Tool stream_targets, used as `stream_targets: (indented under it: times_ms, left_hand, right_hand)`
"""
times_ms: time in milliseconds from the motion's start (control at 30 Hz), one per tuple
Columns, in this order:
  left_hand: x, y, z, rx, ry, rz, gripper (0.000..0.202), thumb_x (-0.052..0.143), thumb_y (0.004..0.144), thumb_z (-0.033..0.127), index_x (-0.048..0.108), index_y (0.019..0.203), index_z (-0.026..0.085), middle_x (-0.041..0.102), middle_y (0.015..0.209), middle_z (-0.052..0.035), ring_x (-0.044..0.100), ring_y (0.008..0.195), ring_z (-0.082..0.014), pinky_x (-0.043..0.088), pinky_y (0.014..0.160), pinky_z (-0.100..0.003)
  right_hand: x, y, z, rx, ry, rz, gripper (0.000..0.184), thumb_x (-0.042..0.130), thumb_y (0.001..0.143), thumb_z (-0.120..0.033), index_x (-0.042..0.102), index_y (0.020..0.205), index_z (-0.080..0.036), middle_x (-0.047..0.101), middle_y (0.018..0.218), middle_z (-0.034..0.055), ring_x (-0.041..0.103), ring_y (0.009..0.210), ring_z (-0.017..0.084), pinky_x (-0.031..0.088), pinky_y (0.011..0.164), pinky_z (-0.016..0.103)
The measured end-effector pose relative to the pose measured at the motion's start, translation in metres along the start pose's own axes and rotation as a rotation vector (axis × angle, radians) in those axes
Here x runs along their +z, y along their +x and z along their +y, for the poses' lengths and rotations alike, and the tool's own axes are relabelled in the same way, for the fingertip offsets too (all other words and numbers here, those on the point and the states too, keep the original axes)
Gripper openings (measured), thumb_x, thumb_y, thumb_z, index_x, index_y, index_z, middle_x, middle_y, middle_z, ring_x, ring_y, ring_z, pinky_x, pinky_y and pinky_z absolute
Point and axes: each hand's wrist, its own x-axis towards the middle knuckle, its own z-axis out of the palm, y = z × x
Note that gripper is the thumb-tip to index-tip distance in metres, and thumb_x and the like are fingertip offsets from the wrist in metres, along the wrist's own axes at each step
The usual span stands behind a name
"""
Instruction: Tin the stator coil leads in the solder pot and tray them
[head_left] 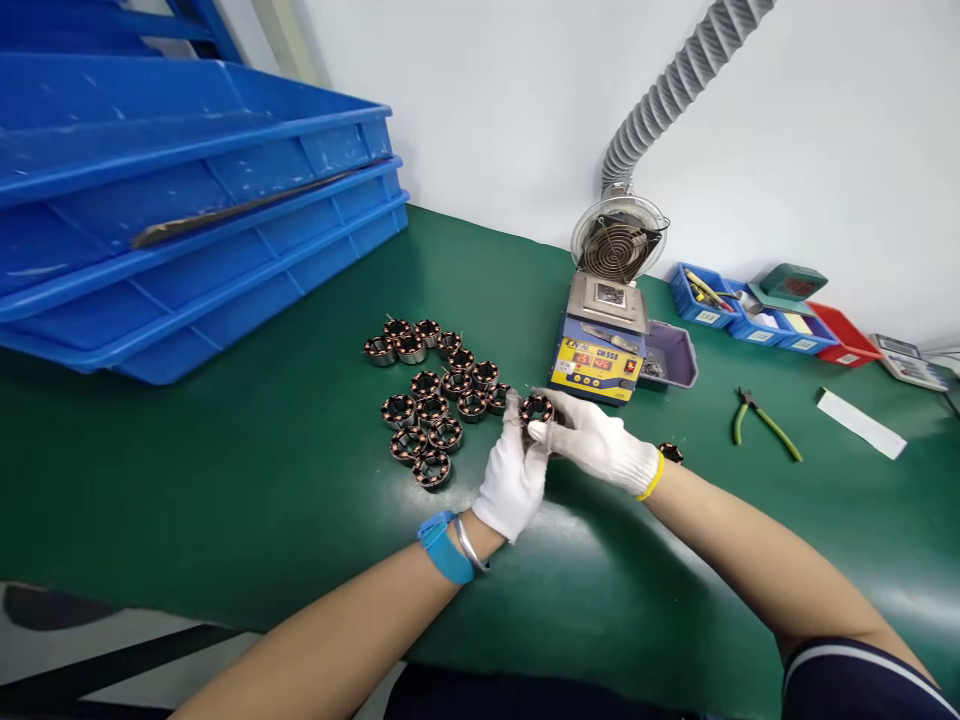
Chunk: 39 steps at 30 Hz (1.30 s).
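Above the green bench [300, 480], near the machine [598, 355], both forearms angle inward and the gloved hands meet! Left hand [516, 478] points up and away, wrist low; right hand [604, 442] slants in from the side, thumb foremost. Fingers of both pinch one coil ring [537, 400] between them. More rings [448, 448] cluster just left.

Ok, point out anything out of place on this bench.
A partly hidden ring lies beyond the right forearm, apart from the clustered rings, so it looks stray, perhaps deliberately separate. No spill shows.
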Motion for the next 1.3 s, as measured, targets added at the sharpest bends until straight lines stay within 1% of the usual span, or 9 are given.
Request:
stream_targets:
  times_ms: [100, 200, 333, 433, 600, 733, 1000, 1133, 1300]
  left_hand:
    - [-0.002, 0.002, -0.002, -0.016, -0.043, -0.026, 0.066, 0.035, 0.094, 0.041, 0.023, 0.150, 0.010, 0.039, 0.150, -0.0163, 0.039, 0.138, -0.0241, 0.037, 0.111, -0.037]
    - [-0.001, 0.002, -0.002, 0.035, -0.071, -0.091, 0.064, 0.034, 0.094, 0.042, 0.025, 0.149, 0.011, 0.039, 0.150, -0.0139, 0.035, 0.140, -0.0222, 0.035, 0.113, -0.036]
    - [-0.001, 0.001, -0.001, 0.092, 0.053, -0.153, 0.065, 0.038, 0.093, 0.041, 0.023, 0.150, 0.012, 0.048, 0.144, -0.0142, 0.047, 0.132, -0.0230, 0.042, 0.107, -0.038]
    - [-0.003, 0.005, 0.003, 0.208, 0.272, -0.098, 0.068, 0.046, 0.090, 0.040, 0.028, 0.148, 0.010, 0.050, 0.142, -0.0155, 0.054, 0.125, -0.0238, 0.046, 0.102, -0.037]
    - [-0.008, 0.017, 0.004, 0.338, 0.716, 0.064, 0.069, 0.053, 0.083, 0.045, 0.044, 0.137, 0.004, 0.042, 0.146, -0.0208, 0.041, 0.133, -0.0348, 0.028, 0.113, -0.052]
    - [-0.011, 0.025, -0.003, 0.258, 0.883, 0.055, 0.073, 0.054, 0.079, 0.046, 0.044, 0.136, 0.001, 0.049, 0.139, -0.0238, 0.038, 0.132, -0.0387, 0.019, 0.112, -0.059]
    - [-0.007, 0.018, 0.001, 0.301, 0.822, -0.099, 0.063, 0.053, 0.082, 0.042, 0.049, 0.132, 0.006, 0.061, 0.127, -0.0164, 0.041, 0.130, -0.0348, 0.019, 0.114, -0.056]
    - [-0.003, 0.012, 0.002, 0.352, 0.757, -0.186, 0.062, 0.056, 0.081, 0.040, 0.049, 0.133, 0.008, 0.058, 0.132, -0.0152, 0.045, 0.128, -0.0320, 0.030, 0.112, -0.051]
    - [-0.003, 0.012, 0.003, 0.388, 0.740, -0.165, 0.062, 0.058, 0.081, 0.040, 0.048, 0.133, 0.009, 0.051, 0.140, -0.0170, 0.047, 0.128, -0.0326, 0.039, 0.107, -0.048]
  right_hand:
    - [-0.009, -0.007, -0.001, 0.088, 0.319, -0.212, 0.051, 0.058, 0.082, -0.063, 0.059, 0.111, -0.020, 0.068, 0.088, 0.0051, 0.067, 0.080, 0.020, 0.057, 0.077, 0.036]
    - [-0.021, -0.009, -0.006, 0.184, 0.383, -0.201, 0.038, 0.061, 0.084, -0.053, 0.061, 0.095, -0.017, 0.066, 0.075, 0.0032, 0.064, 0.063, 0.013, 0.057, 0.064, 0.027]
    - [-0.034, -0.003, -0.009, 0.258, 0.309, -0.120, 0.036, 0.067, 0.081, -0.027, 0.059, 0.114, -0.016, 0.066, 0.068, 0.0010, 0.064, 0.058, 0.012, 0.057, 0.058, 0.024]
    - [-0.060, 0.013, -0.013, 0.174, 0.273, 0.092, 0.053, 0.069, 0.075, -0.020, 0.054, 0.126, -0.018, 0.068, 0.074, 0.0011, 0.065, 0.061, 0.013, 0.059, 0.063, 0.030]
    - [-0.144, 0.063, -0.019, 0.020, -0.175, 0.712, 0.037, 0.066, 0.074, -0.027, 0.065, 0.110, -0.018, 0.070, 0.089, 0.0029, 0.067, 0.080, 0.016, 0.055, 0.078, 0.031]
    - [-0.189, 0.097, -0.013, 0.060, -0.482, 0.870, 0.036, 0.065, 0.070, -0.038, 0.069, 0.101, -0.019, 0.070, 0.089, 0.0027, 0.065, 0.084, 0.019, 0.051, 0.085, 0.035]
    - [-0.193, 0.126, 0.008, 0.125, -0.639, 0.798, 0.027, 0.060, 0.071, -0.038, 0.068, 0.090, -0.020, 0.070, 0.085, 0.0058, 0.064, 0.083, 0.022, 0.050, 0.080, 0.033]
    - [-0.192, 0.129, 0.013, 0.134, -0.668, 0.799, 0.026, 0.059, 0.073, -0.040, 0.068, 0.089, -0.021, 0.069, 0.085, 0.0065, 0.064, 0.083, 0.022, 0.049, 0.080, 0.032]
    - [-0.195, 0.129, 0.013, 0.139, -0.656, 0.784, 0.030, 0.058, 0.073, -0.042, 0.067, 0.093, -0.021, 0.069, 0.086, 0.0058, 0.063, 0.082, 0.021, 0.049, 0.080, 0.032]
